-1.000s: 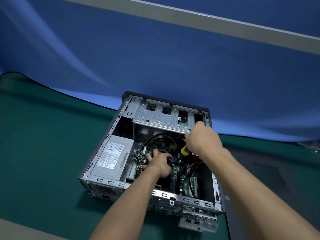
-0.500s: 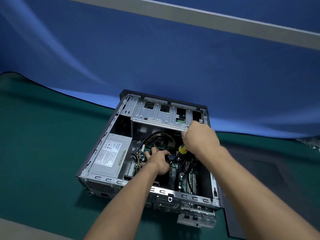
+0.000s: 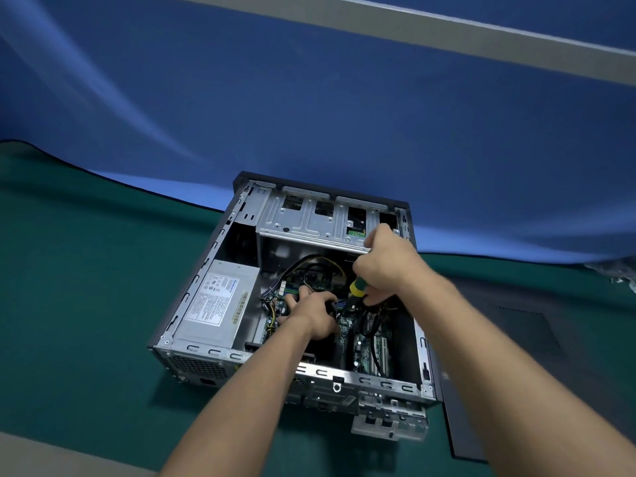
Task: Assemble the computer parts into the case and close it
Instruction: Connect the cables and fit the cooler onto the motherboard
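The open computer case (image 3: 361, 375) lies on its side on the green mat. My left hand (image 3: 313, 313) reaches into its middle, fingers bent over a black cooler part (image 3: 331, 306) on the motherboard (image 3: 364, 346). My right hand (image 3: 389, 266) grips a screwdriver with a yellow and green handle (image 3: 358, 287), held upright just right of the left hand. Its tip points down into the case and is hidden among the cables. A grey power supply (image 3: 216, 297) sits in the case's left side. The metal drive cage (image 3: 303, 218) spans the far end.
A dark case side panel (image 3: 516, 356) lies flat on the green mat (image 3: 86, 287) right of the case. A blue backdrop (image 3: 309, 115) rises right behind the case. A metal slot bracket (image 3: 389, 425) sticks out at the case's near edge.
Both hands stay at the same spot inside the case. The view has shifted slightly, and my right hand has turned a little on the screwdriver handle.
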Tool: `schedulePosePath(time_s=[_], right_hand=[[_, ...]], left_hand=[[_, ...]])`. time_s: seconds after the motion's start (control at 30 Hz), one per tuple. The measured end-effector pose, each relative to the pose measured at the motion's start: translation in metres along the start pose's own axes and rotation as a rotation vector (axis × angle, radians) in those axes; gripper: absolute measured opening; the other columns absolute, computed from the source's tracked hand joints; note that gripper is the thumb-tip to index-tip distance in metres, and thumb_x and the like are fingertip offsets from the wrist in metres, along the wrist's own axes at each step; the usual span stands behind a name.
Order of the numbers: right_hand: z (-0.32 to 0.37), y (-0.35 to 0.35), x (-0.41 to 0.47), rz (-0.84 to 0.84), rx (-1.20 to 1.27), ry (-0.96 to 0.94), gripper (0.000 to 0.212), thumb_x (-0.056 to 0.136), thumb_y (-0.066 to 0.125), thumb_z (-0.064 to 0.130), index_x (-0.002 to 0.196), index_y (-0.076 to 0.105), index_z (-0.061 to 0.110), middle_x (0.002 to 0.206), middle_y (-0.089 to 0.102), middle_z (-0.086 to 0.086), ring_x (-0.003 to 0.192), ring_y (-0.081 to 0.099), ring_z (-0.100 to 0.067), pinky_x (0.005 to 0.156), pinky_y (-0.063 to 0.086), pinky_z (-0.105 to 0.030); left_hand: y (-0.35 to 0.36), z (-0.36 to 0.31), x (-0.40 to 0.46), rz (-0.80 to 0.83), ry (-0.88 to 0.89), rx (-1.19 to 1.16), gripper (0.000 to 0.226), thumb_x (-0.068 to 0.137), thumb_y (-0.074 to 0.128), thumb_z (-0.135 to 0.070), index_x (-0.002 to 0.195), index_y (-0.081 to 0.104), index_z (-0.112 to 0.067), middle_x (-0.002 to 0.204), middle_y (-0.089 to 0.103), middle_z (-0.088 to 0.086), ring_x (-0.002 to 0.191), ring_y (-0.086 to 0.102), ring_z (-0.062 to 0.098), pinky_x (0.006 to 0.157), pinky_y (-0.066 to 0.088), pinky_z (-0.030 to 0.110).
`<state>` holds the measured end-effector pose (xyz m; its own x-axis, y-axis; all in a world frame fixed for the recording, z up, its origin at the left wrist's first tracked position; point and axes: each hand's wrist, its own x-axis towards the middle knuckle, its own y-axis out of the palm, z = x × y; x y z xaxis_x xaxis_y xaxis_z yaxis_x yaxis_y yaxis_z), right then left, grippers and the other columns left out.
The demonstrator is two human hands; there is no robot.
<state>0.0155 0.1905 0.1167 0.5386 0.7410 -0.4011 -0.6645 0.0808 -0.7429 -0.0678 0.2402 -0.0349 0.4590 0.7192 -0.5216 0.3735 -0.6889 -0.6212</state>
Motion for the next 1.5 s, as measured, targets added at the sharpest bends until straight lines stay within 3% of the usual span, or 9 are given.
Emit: schedulePosePath(time_s=[0.1,0.2,0.33,0.57,0.7,0.87,1.07,1.27,1.5], right_hand=[[-0.003,0.008,0.004,-0.171,-0.065,-0.110,0.010,0.089,0.051,0.004,0.098,0.056,0.004,0.089,0.067,-0.017,0.077,0.067,-0.034,0.068,0.059,-0.041],[-0.001,0.012,0.005,-0.249,-0.262,-0.164,0.015,0.094,0.052,0.011,0.080,0.052,0.005,0.076,0.062,-0.011,0.069,0.061,-0.030,0.055,0.052,-0.031],[0.006,0.006,0.008,-0.134,-0.334,-0.115,0.026,0.093,0.054,0.023,0.111,0.041,0.009,0.102,0.053,-0.014,0.088,0.060,-0.033,0.070,0.051,-0.036],[-0.001,-0.009,0.011,-0.163,-0.546,-0.091,0.015,0.095,0.052,0.025,0.092,0.052,0.010,0.097,0.061,-0.010,0.083,0.058,-0.029,0.063,0.044,-0.028],[0.000,-0.008,0.011,-0.089,-0.469,-0.092,0.019,0.093,0.053,0.019,0.109,0.047,0.010,0.093,0.060,-0.008,0.072,0.056,-0.027,0.054,0.042,-0.026],[0.014,0.004,0.007,-0.133,-0.583,-0.133,0.033,0.096,0.049,0.032,0.122,0.048,0.011,0.108,0.056,-0.010,0.089,0.053,-0.028,0.054,0.034,-0.028],[0.013,-0.005,0.011,-0.181,-0.629,-0.136,0.030,0.090,0.048,0.006,0.120,0.053,0.006,0.117,0.061,-0.013,0.105,0.059,-0.032,0.069,0.040,-0.032],[0.005,-0.022,0.023,-0.033,-0.504,-0.045,0.011,0.093,0.049,0.016,0.087,0.048,0.007,0.081,0.057,-0.009,0.069,0.056,-0.029,0.057,0.045,-0.028],[0.003,-0.022,0.028,0.039,-0.433,-0.044,0.009,0.092,0.051,0.016,0.093,0.045,0.008,0.094,0.062,-0.013,0.062,0.061,-0.030,0.054,0.051,-0.030]], left_hand=[[0.000,0.001,0.001,-0.005,0.000,-0.007,0.056,0.079,0.073,-0.027,0.129,0.050,-0.037,0.136,0.024,0.010,0.128,0.014,0.037,0.109,0.025,0.051],[0.001,0.001,0.001,-0.007,-0.004,-0.007,0.056,0.079,0.073,-0.026,0.129,0.050,-0.037,0.136,0.024,0.009,0.129,0.013,0.037,0.110,0.024,0.051],[0.001,0.001,0.003,-0.013,0.001,-0.011,0.054,0.080,0.073,-0.025,0.128,0.051,-0.037,0.138,0.023,0.009,0.129,0.013,0.036,0.110,0.025,0.050],[0.003,0.002,0.004,-0.026,-0.007,-0.028,0.049,0.084,0.067,-0.018,0.127,0.052,-0.038,0.138,0.025,0.007,0.130,0.014,0.034,0.110,0.023,0.051],[0.002,0.001,0.004,-0.012,-0.007,-0.028,0.050,0.084,0.068,-0.019,0.128,0.052,-0.038,0.139,0.024,0.008,0.129,0.014,0.035,0.110,0.024,0.050],[0.001,0.001,0.003,-0.017,-0.010,0.013,0.050,0.082,0.072,-0.028,0.126,0.052,-0.038,0.136,0.025,0.007,0.127,0.017,0.034,0.110,0.026,0.047],[0.002,0.002,0.002,-0.003,0.012,0.029,0.049,0.085,0.067,-0.026,0.129,0.049,-0.039,0.134,0.026,0.007,0.126,0.017,0.035,0.111,0.023,0.045],[0.001,0.002,0.004,0.010,0.001,0.000,0.050,0.086,0.066,-0.021,0.129,0.049,-0.038,0.138,0.025,0.007,0.130,0.013,0.035,0.111,0.022,0.048],[0.001,0.001,0.003,0.012,-0.010,-0.013,0.049,0.087,0.064,-0.018,0.129,0.049,-0.038,0.138,0.024,0.007,0.132,0.011,0.035,0.111,0.021,0.051]])
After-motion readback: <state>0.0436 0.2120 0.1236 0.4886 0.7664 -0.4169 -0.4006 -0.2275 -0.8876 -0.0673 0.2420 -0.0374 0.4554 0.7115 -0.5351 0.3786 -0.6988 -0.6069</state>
